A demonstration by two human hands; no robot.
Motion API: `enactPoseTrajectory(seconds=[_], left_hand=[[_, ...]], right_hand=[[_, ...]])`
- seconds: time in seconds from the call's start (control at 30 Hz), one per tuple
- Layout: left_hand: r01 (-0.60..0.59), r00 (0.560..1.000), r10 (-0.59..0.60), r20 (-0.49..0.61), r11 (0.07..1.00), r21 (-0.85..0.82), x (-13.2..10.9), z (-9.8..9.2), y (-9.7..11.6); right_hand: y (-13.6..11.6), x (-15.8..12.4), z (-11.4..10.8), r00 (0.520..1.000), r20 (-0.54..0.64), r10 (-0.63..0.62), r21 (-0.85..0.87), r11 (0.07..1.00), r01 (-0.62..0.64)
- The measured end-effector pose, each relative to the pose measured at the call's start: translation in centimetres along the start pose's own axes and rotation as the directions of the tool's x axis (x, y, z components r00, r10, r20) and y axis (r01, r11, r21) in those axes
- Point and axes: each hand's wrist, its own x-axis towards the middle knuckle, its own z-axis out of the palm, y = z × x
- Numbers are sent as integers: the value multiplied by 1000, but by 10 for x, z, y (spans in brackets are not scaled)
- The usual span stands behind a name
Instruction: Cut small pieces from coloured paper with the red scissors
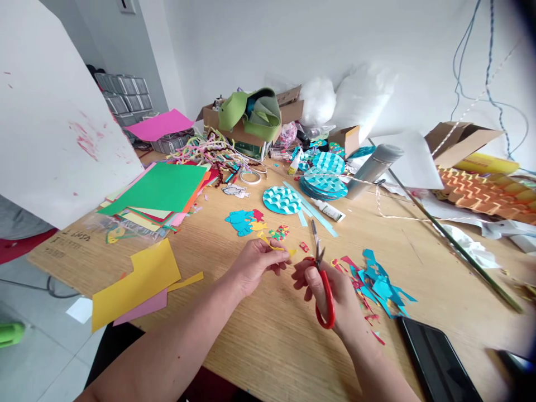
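Note:
My left hand (262, 261) pinches a small strip of yellow paper (274, 247) between thumb and fingers. In my right hand (330, 290) are red-handled scissors (328, 304), blades pointing up and away, apart from the yellow strip. Just beyond my left hand lie blue paper cutouts (240, 221), a small red cutout (258, 215) and a pile of tiny coloured bits (279, 232). Blue and red paper scraps (383, 282) are heaped right of my right hand. A round blue piece with wavy paper strips (281, 200) sits farther back.
Yellow paper (138, 285) and a stack of coloured sheets (161, 187) lie at left. Behind are pipe cleaners (209, 151), a tape roll (250, 177), stacked blue discs (323, 184) and a glue tube (328, 210). A phone (438, 360) and a long green stick (456, 243) are at right.

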Motion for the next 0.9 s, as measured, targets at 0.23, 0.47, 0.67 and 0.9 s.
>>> enactPoseTrajectory(seconds=[0.23, 0.47, 0.67, 0.9], left_hand=[[-25, 998, 20, -59, 996, -85, -2, 5, 1], [-43, 998, 39, -53, 996, -80, -1, 5, -5], [-40, 998, 36, -44, 996, -84, 0, 5, -8], [-27, 999, 23, -35, 995, -98, 0, 4, -8]], right_hand=[[8, -1, 10, 969, 221, 112, -51, 993, -104], [7, -1, 12, 971, 204, 126, -53, 992, -117], [8, 0, 12, 972, 196, 132, -35, 991, -127], [9, 1, 13, 975, 161, 151, -16, 989, -150]])
